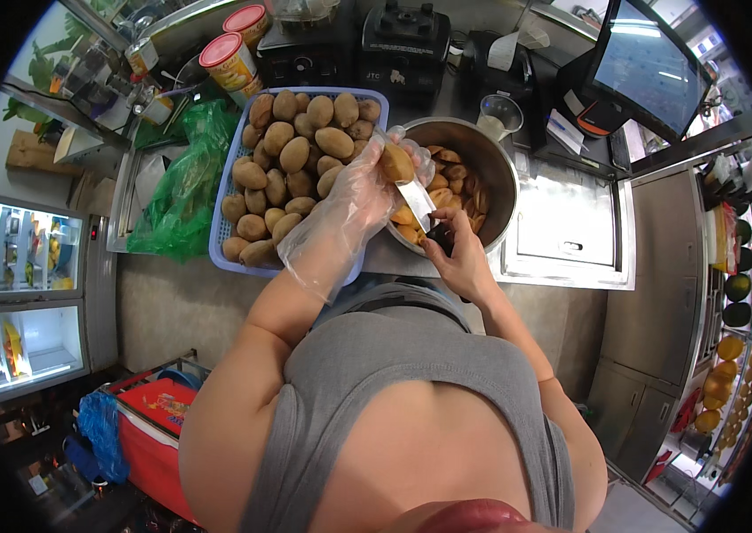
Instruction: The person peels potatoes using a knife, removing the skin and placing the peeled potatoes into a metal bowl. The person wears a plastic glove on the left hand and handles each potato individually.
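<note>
My left hand [371, 181], in a clear plastic glove, holds a brown sapodilla fruit [397, 164] over the left rim of a steel pot [508, 193]. My bare right hand [459, 256] grips the dark handle of a knife with a wide metal blade [417, 201]. The blade's far end meets the fruit's lower side; whether it cuts in, I cannot tell. Orange-brown fruit pieces [448, 180] lie in the pot. Left of the pot, a blue-purple plastic basket [217, 233] holds many whole sapodillas [294, 155]. My left forearm passes over its right side and hides part of it.
A green plastic bag [183, 190] lies left of the basket. Behind stand red-lidded cans [229, 61], a black blender base [404, 50] and a clear plastic cup [500, 114]. A monitor [646, 63] is at the back right, beyond the steel counter [569, 220].
</note>
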Demonstrator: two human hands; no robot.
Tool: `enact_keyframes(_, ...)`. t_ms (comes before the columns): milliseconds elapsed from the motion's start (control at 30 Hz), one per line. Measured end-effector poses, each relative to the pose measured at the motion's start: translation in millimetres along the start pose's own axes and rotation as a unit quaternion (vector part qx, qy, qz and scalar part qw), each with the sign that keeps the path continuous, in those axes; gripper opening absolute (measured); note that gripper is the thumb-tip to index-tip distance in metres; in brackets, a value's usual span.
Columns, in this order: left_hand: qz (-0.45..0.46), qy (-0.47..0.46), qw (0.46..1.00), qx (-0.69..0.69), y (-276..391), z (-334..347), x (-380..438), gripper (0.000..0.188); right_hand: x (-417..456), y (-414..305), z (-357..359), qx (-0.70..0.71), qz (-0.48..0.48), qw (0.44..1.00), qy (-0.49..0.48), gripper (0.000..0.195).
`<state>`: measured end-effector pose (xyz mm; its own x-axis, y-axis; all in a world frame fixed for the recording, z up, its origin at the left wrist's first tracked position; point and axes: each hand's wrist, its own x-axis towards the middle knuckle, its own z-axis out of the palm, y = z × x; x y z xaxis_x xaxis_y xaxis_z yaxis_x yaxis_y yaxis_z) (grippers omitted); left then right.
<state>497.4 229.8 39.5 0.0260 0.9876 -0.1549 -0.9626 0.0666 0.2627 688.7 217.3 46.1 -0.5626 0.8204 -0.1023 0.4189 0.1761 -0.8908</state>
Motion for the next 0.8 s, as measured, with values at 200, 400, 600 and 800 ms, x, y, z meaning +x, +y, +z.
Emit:
enact_keyframes(200,-0.023,-0.073,0.997,0.026,-9.5,5.8,12.5,0.038,-16.0,-11.5,-9.5,-0.127,-0.027,0.984,0.123,0.044)
enact_keyframes(400,-0.115,-0.058,0.991,0.046,-34.8,2.9,24.2,0.05,-34.6,-0.5,-36.0,-0.14,0.004,0.979,0.145,0.044)
enact_keyframes(600,-0.163,0.012,0.986,0.037,-59.9,10.6,29.8,0.044,-52.9,20.8,-59.1,-0.073,0.022,0.979,0.187,0.041)
enact_keyframes(800,-0.246,0.008,0.966,0.078,-83.7,10.7,35.9,0.043,-59.2,55.5,-68.5,0.24,0.031,0.966,0.091,0.033)
